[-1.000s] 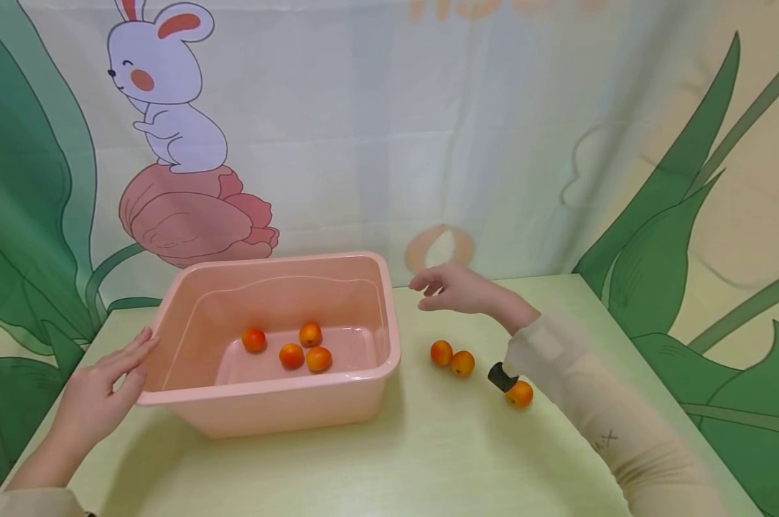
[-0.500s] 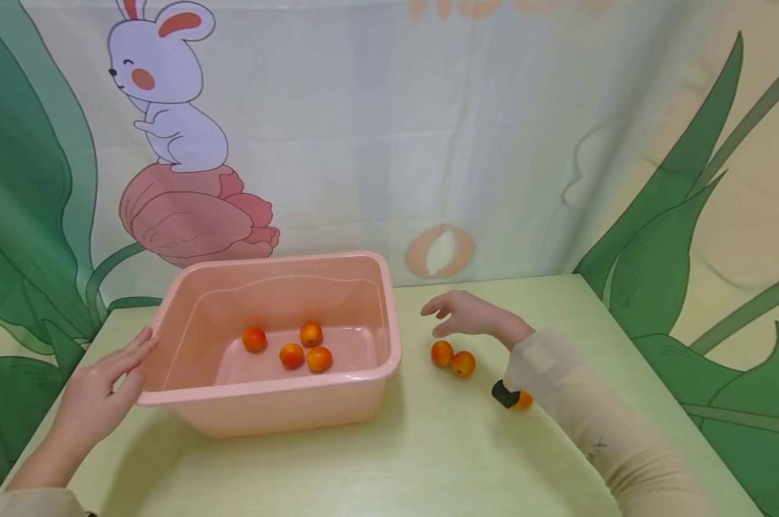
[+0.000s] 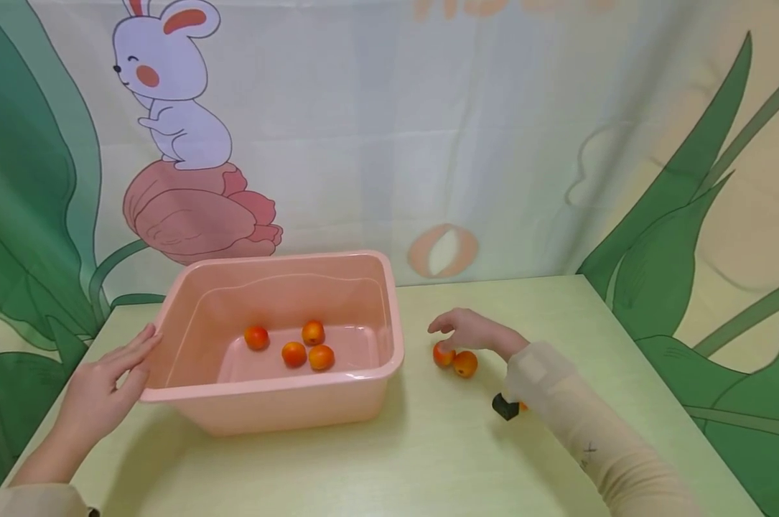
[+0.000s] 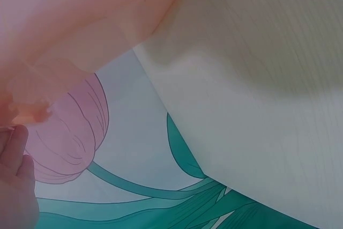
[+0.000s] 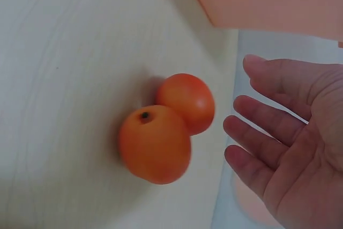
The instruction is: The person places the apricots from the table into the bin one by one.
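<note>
In the head view, the left hand (image 3: 101,391) lies along the left end of a pink plastic tub (image 3: 266,385), its fingers extended and touching the rim. Four round orange-red fruits (image 3: 294,354) sit on the tub's floor: three close together, one a little to their left. Beyond the tub's right end, the right hand (image 3: 472,332) hangs over a pair of orange fruits (image 3: 465,364) on the pale table (image 3: 428,452), fingers loosely bent and grasping nothing. A sliver of another fruit (image 3: 524,406) shows beside a black wrist piece (image 3: 505,406) below the right sleeve (image 3: 576,409). The left wrist view shows only part of the left hand at the lower left edge, near the pink tub wall. In the right wrist view, the two fruits overlap, the nearer one showing a dark stem spot, and the released fingers stand apart from both.
</note>
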